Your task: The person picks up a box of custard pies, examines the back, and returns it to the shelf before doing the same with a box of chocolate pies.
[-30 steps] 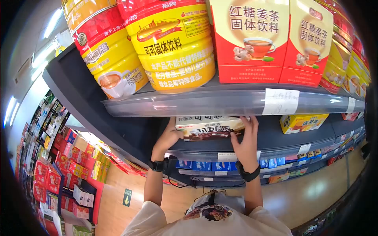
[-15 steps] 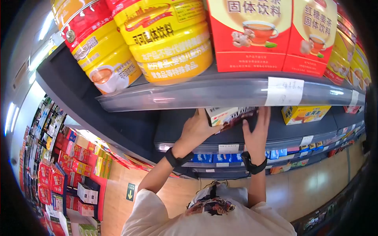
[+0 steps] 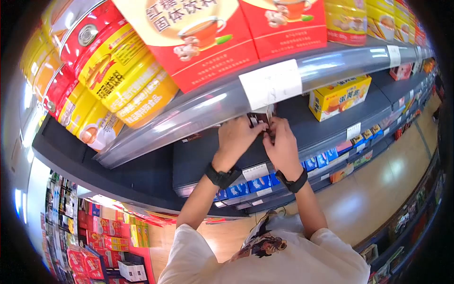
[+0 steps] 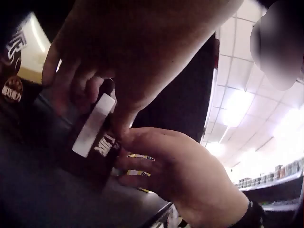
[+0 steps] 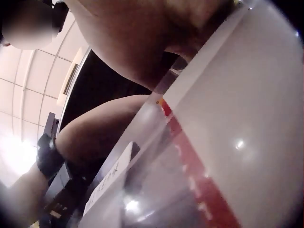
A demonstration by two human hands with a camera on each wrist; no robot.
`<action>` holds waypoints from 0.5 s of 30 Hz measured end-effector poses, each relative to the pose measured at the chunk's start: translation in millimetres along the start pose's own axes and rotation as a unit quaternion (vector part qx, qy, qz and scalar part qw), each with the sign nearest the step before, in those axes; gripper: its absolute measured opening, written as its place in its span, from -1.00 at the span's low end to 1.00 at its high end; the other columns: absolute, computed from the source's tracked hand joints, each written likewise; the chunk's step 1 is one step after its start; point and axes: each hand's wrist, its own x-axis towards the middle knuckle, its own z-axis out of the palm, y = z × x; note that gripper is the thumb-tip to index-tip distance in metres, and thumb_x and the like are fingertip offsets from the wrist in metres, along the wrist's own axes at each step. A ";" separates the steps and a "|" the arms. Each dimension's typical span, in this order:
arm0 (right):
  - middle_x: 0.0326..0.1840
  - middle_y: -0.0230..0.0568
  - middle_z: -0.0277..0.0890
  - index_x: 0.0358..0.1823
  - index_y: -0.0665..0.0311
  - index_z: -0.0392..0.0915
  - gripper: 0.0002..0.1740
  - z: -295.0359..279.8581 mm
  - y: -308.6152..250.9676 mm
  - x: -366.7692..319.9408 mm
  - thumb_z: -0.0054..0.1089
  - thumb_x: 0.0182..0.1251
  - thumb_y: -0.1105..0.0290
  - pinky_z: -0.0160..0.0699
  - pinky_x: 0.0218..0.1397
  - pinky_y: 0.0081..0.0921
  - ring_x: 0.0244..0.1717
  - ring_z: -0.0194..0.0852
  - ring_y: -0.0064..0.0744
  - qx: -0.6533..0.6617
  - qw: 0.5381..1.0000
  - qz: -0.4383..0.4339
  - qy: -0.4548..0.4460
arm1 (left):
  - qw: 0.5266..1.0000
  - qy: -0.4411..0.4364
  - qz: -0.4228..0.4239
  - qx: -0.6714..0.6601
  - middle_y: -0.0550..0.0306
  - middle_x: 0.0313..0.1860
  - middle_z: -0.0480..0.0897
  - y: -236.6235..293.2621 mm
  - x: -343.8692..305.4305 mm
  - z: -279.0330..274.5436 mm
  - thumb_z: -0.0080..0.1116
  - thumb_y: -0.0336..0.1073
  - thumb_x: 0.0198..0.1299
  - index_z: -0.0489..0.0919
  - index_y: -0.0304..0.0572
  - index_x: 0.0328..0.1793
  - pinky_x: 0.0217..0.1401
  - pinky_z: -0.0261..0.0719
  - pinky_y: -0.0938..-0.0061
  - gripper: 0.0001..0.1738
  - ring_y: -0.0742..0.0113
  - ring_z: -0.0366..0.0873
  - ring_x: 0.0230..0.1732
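Under the upper shelf's front strip, both hands meet at a dark brown box of cocoa pies. My left hand grips it from the left and above, thumb across its near side. My right hand holds the right end, fingers and thumb curled close to the left thumb. Seen from the left wrist, the box shows a pale strip and white lettering, with the right hand at its end. The upper shelf hides part of the box. Another brown-and-cream box stands beyond the left hand.
Above the hands runs the upper shelf's clear strip with a white price tag. Red ginger tea boxes and yellow cans crowd that shelf. A yellow box stands right of the hands; blue packs sit below.
The box of cocoa pies has turned from showing its long front to a narrower dark side. Both hands have come closer together around it, and the head view has swung right.
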 end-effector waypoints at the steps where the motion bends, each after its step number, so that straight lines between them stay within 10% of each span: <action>1: -0.25 0.05 0.49 0.13 0.40 0.35 -0.51 0.3 0.9 -0.8 0.21 0.13 0.54 0.52 -0.16 -0.07 -0.17 0.52 0.12 0.009 1.000 0.004 -0.009 | 0.999 -0.020 -0.021 -0.014 -0.09 -0.53 0.65 0.3 3.8 1.4 0.34 0.08 0.09 0.56 -0.26 -0.34 -0.36 0.60 0.14 -0.51 -0.11 0.66 -0.48; 5: -0.17 0.14 0.57 0.29 0.41 0.23 -0.36 -3.3 -7.1 -0.6 0.22 0.16 0.48 0.57 -0.10 -0.05 -0.10 0.58 0.18 0.037 0.997 0.056 -0.025 | 0.986 0.008 0.085 -0.140 -0.13 -0.34 0.68 3.9 -2.5 7.2 0.20 -0.14 0.25 0.60 -0.28 -0.28 -0.20 0.58 0.20 -0.71 -0.07 0.67 -0.28; 12: 0.39 0.41 0.17 0.46 0.44 0.03 -0.14 -1.1 2.7 2.6 0.23 0.14 0.45 0.49 0.22 -0.04 0.28 0.32 0.37 -0.062 0.997 -0.013 0.051 | 0.919 -0.201 0.078 -0.330 -0.09 -0.04 0.66 -0.1 -12.3 8.8 0.16 -0.26 0.30 0.56 -0.27 0.06 0.11 0.52 0.33 -0.71 0.09 0.63 0.04; 15: 0.48 0.40 0.04 0.48 0.44 0.02 -0.11 -1.5 2.6 4.9 0.25 0.13 0.41 0.45 0.29 -0.05 0.35 0.24 0.37 -0.068 0.997 0.025 0.011 | 0.950 -0.095 0.180 -0.239 -0.11 0.02 0.65 -6.4 -16.8 -5.1 0.15 -0.17 0.31 0.56 -0.23 0.04 0.14 0.51 0.25 -0.68 -0.01 0.61 0.09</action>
